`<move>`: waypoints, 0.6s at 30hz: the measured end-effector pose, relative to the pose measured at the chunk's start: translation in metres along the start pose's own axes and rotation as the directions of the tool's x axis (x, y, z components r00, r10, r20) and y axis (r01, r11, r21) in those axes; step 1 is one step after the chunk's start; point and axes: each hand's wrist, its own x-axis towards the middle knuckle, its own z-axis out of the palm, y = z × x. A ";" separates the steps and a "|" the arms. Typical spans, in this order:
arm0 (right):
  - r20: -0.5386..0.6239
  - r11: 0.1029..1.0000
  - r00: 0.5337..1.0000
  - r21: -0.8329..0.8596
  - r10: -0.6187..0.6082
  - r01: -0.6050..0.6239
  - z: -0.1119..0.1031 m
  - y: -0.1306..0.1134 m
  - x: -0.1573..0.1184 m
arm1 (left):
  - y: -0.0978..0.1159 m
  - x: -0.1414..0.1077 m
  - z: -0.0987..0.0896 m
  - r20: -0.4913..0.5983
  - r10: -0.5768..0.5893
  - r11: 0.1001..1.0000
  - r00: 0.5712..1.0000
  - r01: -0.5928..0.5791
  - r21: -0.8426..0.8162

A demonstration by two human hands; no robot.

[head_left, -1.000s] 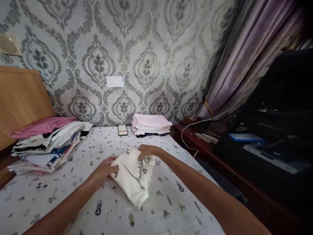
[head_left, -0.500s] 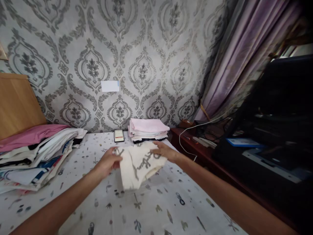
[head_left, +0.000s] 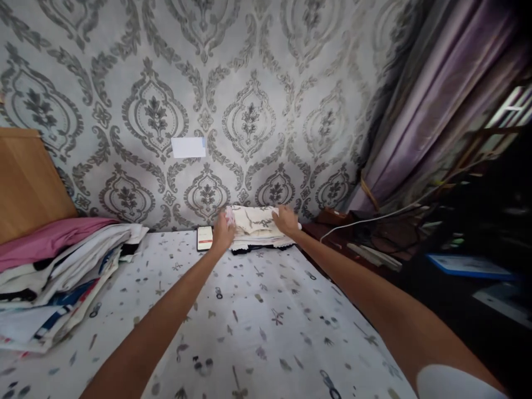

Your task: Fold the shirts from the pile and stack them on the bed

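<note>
A cream folded garment (head_left: 254,219) with dark printed marks lies on top of a low stack of folded clothes (head_left: 261,243) by the wall. My left hand (head_left: 224,230) is closed on the garment's left edge, where a bit of pink cloth shows under the fingers. At its right edge, my right hand (head_left: 286,220) is closed too, fingers curled over the cloth. White and black layers with a lacy edge show lower in the stack. Beside my left hand sits a small dark-framed box or device (head_left: 204,238) with a pale face.
A larger pile of clothes (head_left: 62,277) lies at the left, against a wooden board (head_left: 35,183). The patterned sheet (head_left: 249,327) covers the bed. On the right are a dark red surface (head_left: 332,238), a white cable (head_left: 374,221), a purple curtain (head_left: 432,111) and dark equipment (head_left: 457,221).
Both hands have moved forward with the cream garment, from above the sheet onto the stack of clothes. The pink top of the stack is now mostly covered. The view has shifted slightly.
</note>
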 end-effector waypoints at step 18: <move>0.282 0.934 0.952 -0.293 -0.121 0.205 0.073 -0.032 0.081 | -0.109 -0.180 -0.148 0.168 0.097 0.912 0.981 -0.155 0.380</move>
